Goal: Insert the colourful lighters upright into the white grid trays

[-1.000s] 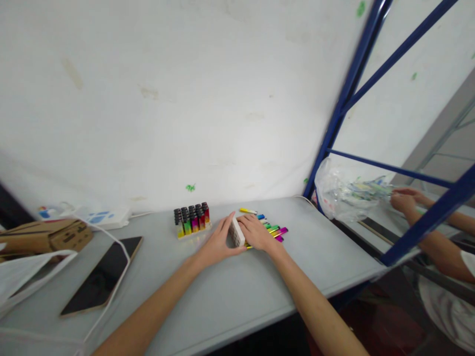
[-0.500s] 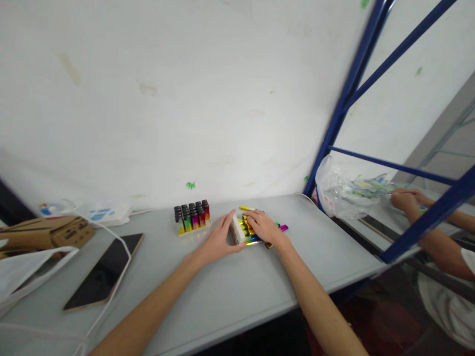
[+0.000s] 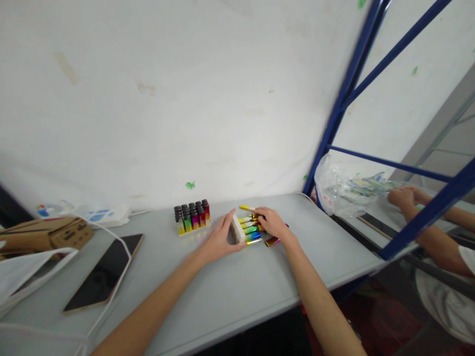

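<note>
A small white tray (image 3: 236,228) stands tipped on its side on the grey table (image 3: 230,291). My left hand (image 3: 218,241) cups it from the left, fingers curved against it. Several rainbow-coloured lighters (image 3: 250,228) lie in a row with their ends against the tray. My right hand (image 3: 273,221) rests on their right ends, fingers bent and pressed on them. One yellow lighter (image 3: 246,208) lies apart behind the row, and another loose one (image 3: 272,241) lies in front of my right wrist.
A second tray of upright lighters (image 3: 191,216) stands left of my hands. A phone (image 3: 104,273) with a white cable, a cardboard box (image 3: 46,234) and a power strip (image 3: 101,216) lie at the left. A blue rack frame (image 3: 341,106) rises at right, where another person's hands (image 3: 404,199) touch a plastic bag (image 3: 339,191).
My right hand slid rightwards from the tray's face to the far ends of the lighters, uncovering the row against the tray. My left hand stayed on the tray.
</note>
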`<action>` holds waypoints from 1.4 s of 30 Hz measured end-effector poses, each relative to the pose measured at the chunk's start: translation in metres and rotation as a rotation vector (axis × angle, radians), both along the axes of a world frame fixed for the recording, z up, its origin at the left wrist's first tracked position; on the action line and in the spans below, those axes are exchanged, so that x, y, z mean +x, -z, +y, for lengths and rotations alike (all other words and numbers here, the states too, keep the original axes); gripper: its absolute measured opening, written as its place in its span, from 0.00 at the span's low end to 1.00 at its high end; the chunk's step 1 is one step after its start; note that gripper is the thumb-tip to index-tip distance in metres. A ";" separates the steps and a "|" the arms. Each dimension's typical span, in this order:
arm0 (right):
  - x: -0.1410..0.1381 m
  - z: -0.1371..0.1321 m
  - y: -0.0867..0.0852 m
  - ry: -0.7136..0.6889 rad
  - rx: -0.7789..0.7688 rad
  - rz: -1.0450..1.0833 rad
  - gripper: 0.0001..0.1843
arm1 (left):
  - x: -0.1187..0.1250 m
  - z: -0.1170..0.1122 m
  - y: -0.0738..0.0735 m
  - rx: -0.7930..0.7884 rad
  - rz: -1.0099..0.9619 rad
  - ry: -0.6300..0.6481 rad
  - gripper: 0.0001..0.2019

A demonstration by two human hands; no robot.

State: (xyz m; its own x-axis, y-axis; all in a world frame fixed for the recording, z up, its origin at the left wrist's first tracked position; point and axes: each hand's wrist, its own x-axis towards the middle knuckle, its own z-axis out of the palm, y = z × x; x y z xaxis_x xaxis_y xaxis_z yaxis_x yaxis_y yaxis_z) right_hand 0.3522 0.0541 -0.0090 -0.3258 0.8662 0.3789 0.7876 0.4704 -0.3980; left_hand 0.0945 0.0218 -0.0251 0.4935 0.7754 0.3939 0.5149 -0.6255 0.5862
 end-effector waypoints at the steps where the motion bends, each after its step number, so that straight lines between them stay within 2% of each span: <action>1: 0.001 -0.001 -0.001 0.012 0.001 0.003 0.26 | 0.000 0.000 0.000 -0.003 -0.002 -0.001 0.54; 4: -0.003 -0.005 -0.006 0.033 0.014 0.035 0.27 | 0.000 -0.001 -0.001 -0.002 -0.014 0.000 0.55; 8: -0.028 -0.012 -0.005 0.006 0.072 0.060 0.26 | 0.001 0.000 0.001 0.003 -0.025 0.002 0.55; 10: -0.044 -0.014 0.001 -0.043 0.102 -0.012 0.25 | 0.001 0.001 0.003 0.001 -0.037 0.006 0.56; 14: -0.062 -0.016 0.010 -0.159 0.110 -0.296 0.21 | -0.001 0.003 0.005 0.002 -0.063 0.009 0.57; 16: -0.062 -0.017 0.010 -0.169 0.111 -0.381 0.21 | -0.002 0.004 0.005 0.010 -0.064 0.003 0.57; 19: -0.060 -0.017 0.007 -0.135 0.095 -0.398 0.21 | -0.003 0.004 0.003 0.012 -0.054 0.010 0.56; 26: -0.058 -0.013 0.004 -0.097 0.043 -0.320 0.20 | -0.005 0.003 -0.001 -0.016 -0.046 0.000 0.55; 31: -0.039 -0.011 0.004 -0.018 0.003 -0.234 0.20 | -0.008 0.002 -0.002 0.001 -0.023 -0.021 0.56; 36: -0.024 -0.007 -0.003 0.062 -0.056 -0.159 0.20 | -0.013 0.000 -0.008 0.023 0.003 -0.044 0.56; 39: -0.027 -0.010 -0.009 0.027 -0.028 -0.124 0.20 | -0.015 0.000 -0.009 0.008 0.026 -0.059 0.55; 42: -0.043 -0.018 -0.010 -0.010 0.054 -0.105 0.21 | -0.014 0.000 -0.007 0.013 0.022 -0.038 0.52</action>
